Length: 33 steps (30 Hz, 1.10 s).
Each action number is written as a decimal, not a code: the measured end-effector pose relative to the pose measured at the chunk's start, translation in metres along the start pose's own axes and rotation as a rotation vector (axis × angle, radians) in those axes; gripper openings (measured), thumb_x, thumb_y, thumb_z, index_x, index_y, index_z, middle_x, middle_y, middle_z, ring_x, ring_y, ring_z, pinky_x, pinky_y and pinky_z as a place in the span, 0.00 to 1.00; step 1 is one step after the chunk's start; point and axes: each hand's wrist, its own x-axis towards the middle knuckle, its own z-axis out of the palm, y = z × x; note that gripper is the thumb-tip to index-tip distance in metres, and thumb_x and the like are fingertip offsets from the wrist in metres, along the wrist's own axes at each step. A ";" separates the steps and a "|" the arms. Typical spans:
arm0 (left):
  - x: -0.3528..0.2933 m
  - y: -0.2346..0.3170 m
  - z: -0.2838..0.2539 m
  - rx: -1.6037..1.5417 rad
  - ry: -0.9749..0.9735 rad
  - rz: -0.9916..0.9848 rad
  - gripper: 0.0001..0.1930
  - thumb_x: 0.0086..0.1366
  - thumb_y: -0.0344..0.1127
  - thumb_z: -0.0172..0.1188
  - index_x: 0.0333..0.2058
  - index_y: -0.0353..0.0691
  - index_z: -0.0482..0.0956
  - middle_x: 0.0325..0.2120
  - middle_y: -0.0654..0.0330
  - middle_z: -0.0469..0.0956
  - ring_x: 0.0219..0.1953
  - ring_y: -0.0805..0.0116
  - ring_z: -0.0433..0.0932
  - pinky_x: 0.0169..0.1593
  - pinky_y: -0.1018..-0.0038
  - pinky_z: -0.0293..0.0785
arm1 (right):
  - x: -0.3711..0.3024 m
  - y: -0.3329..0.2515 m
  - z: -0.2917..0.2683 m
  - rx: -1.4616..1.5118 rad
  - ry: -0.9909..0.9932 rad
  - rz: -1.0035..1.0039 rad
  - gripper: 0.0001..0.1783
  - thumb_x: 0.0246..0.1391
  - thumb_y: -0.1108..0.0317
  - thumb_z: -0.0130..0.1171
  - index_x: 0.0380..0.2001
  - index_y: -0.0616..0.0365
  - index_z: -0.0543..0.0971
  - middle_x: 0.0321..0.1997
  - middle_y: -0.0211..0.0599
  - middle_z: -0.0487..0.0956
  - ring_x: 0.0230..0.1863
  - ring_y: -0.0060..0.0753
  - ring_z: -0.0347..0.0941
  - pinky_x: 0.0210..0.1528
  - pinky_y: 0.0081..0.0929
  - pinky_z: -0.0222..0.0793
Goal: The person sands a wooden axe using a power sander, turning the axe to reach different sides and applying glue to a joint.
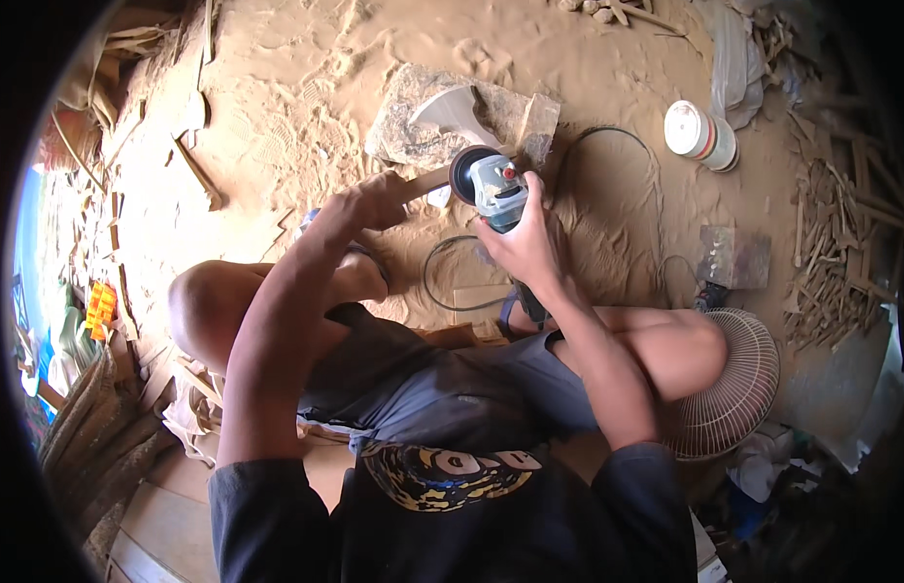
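Black T-shirt (568, 530) filled six o'clock. Up around twelve, left hand (376, 201) was clenched on a wood strip (427, 184), right hand (526, 241) wrapped round a grinder (499, 195), disc (462, 177) at the strip's end. Any snag could've kicked it into that bare left hand, imo.

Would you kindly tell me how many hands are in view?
2: the left hand grips a wood piece beside the disc; the right hand holds the grinder. I see no others.
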 end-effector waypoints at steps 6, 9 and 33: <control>-0.009 0.011 -0.005 0.049 0.006 -0.058 0.24 0.62 0.34 0.51 0.58 0.42 0.77 0.54 0.45 0.79 0.59 0.50 0.78 0.62 0.59 0.75 | 0.000 -0.009 -0.003 -0.090 0.020 -0.014 0.57 0.47 0.56 0.75 0.71 0.70 0.54 0.51 0.64 0.81 0.52 0.57 0.82 0.55 0.44 0.76; -0.014 0.018 -0.013 0.010 -0.021 -0.111 0.26 0.62 0.35 0.52 0.60 0.42 0.76 0.55 0.44 0.79 0.61 0.51 0.78 0.62 0.59 0.75 | 0.001 -0.015 -0.004 -0.181 0.085 -0.134 0.53 0.49 0.53 0.72 0.70 0.72 0.58 0.53 0.73 0.79 0.49 0.68 0.80 0.51 0.54 0.77; -0.003 0.020 -0.011 -0.057 -0.039 -0.156 0.24 0.60 0.35 0.52 0.54 0.31 0.76 0.53 0.39 0.80 0.57 0.47 0.80 0.61 0.59 0.77 | 0.032 0.002 -0.034 -0.316 0.141 0.053 0.52 0.45 0.54 0.73 0.69 0.64 0.60 0.45 0.65 0.84 0.45 0.65 0.83 0.47 0.52 0.78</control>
